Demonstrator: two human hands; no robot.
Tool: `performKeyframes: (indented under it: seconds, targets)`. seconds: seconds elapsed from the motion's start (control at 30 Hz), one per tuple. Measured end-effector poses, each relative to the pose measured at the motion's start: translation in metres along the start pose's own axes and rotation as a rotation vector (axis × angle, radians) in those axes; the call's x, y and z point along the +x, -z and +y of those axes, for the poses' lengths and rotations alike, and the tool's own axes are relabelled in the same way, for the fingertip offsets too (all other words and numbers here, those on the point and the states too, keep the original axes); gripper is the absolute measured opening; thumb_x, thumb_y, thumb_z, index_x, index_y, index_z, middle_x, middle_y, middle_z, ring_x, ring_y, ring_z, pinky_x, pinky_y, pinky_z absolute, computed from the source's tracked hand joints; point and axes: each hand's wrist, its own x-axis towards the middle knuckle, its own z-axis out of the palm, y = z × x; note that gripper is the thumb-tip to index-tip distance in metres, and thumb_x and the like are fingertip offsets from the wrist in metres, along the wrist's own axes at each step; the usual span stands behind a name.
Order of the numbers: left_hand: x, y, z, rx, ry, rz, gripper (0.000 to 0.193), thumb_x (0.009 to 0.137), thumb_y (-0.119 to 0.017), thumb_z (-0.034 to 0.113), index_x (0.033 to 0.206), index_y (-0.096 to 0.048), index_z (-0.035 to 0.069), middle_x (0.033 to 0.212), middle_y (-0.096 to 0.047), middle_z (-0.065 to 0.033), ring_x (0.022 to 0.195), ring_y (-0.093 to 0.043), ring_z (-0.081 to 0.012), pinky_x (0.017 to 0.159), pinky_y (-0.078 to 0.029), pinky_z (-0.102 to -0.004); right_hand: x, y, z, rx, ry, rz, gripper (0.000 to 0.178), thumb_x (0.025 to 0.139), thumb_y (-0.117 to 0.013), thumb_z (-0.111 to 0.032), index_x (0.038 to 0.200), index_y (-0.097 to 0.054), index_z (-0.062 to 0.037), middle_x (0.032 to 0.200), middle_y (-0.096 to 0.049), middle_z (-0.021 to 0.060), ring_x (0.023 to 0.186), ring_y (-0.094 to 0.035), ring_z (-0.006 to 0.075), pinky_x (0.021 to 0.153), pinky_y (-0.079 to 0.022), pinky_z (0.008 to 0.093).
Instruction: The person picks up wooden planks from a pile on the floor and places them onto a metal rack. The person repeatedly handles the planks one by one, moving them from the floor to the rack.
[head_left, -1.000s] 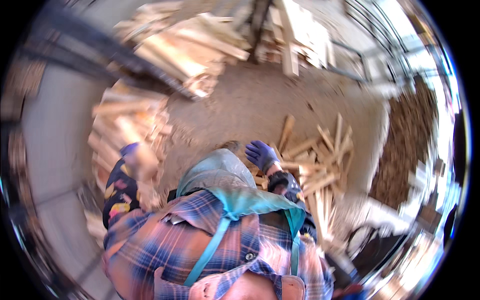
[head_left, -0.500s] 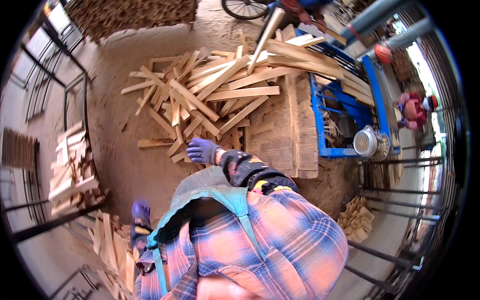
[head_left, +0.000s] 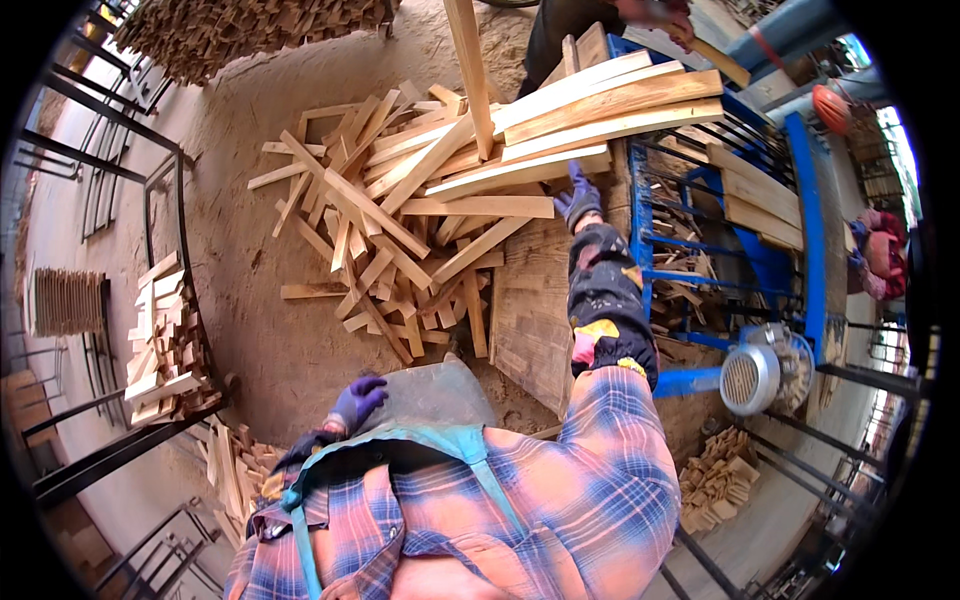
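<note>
Evidently, the pale board [head_left: 520, 172] lies left of the blue frame [head_left: 808, 220], its end probably jutting that way for easy reach. The right grip [head_left: 577, 192], fingers fanned apart, is at that end, just left of the frame; contact is unclear. Well left of the frame, the left grip [head_left: 358, 402], loosely uncurled, holds nothing visible, perhaps for balance.

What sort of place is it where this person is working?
It is probably a woodworking workshop or small sawmill. There is a large heap of wooden strips, a blue metal frame with a motor, and a stack of short wood pieces at left.
</note>
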Motion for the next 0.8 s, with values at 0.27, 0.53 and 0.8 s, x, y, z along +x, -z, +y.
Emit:
performKeyframes:
  seconds: [0.27, 0.53, 0.8]
  targets:
    - [0.018, 0.017, 0.020, -0.214, 0.237, -0.030, 0.032, 0.089, -0.056, 0.019, 0.116, -0.057, 0.002, 0.098, -0.064, -0.0061, 0.080, -0.060, -0.0128, 0.069, -0.049, -0.0259, 0.193, 0.085, 0.037, -0.438, -0.262, 0.109, 0.050, 0.076, -0.075, -0.044, 0.109, -0.056, -0.0103, 0.099, -0.060, 0.0114, 0.077, -0.059, 0.0264, 0.075, -0.051, 0.0420]
    - [0.030, 0.017, 0.027, -0.182, 0.198, 0.107, 0.035, 0.088, -0.058, 0.016, 0.118, -0.056, -0.001, 0.098, -0.065, -0.0090, 0.087, -0.062, -0.0166, 0.078, -0.050, -0.0270, 0.067, -0.021, 0.113, -0.502, 0.283, 0.073, 0.044, 0.073, -0.076, -0.013, 0.109, -0.055, 0.0023, 0.094, -0.065, 0.0135, 0.075, -0.059, 0.0179, 0.061, -0.050, 0.0306]
    - [0.011, 0.075, -0.041, -0.202, 0.247, 0.069, 0.036, 0.090, -0.057, 0.021, 0.120, -0.054, 0.002, 0.095, -0.066, -0.0074, 0.079, -0.062, -0.0146, 0.070, -0.049, -0.0255, 0.153, -0.008, 0.143, -0.782, 0.314, 0.248, 0.055, 0.069, -0.083, -0.037, 0.100, -0.054, -0.0010, 0.084, -0.063, 0.0172, 0.052, -0.057, 0.0252, 0.046, -0.050, 0.0452]
